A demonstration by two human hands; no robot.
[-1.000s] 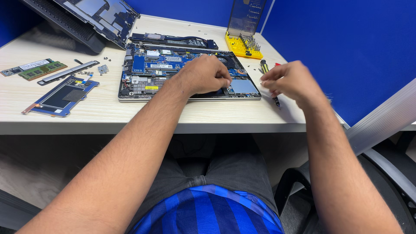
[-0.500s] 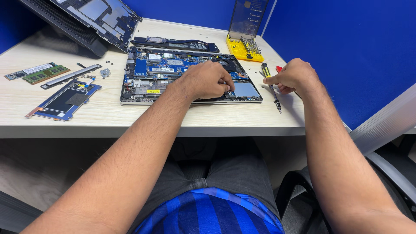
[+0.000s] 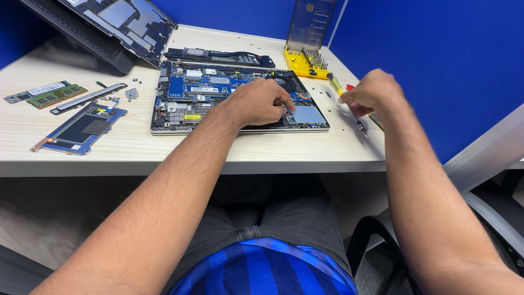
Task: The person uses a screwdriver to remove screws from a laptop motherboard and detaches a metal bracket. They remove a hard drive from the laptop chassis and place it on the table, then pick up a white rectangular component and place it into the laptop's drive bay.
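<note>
Blue partition walls close in a pale wood-grain desk [image 3: 218, 158]. On it lies an opened laptop base [image 3: 218, 95], its blue circuit board exposed. Left hand [image 3: 259, 102] rests on the board's right part, fingers curled loosely with the tips touching it, grasping nothing visible. Right hand [image 3: 374, 90], blurred, hovers just right of the laptop, its grip clenched on a yellow-handled screwdriver [image 3: 345, 101] slanting tip-down toward the desk. Behind it stands a yellow bit holder [image 3: 303, 63]; memory modules [image 3: 46, 94] lie far left.
</note>
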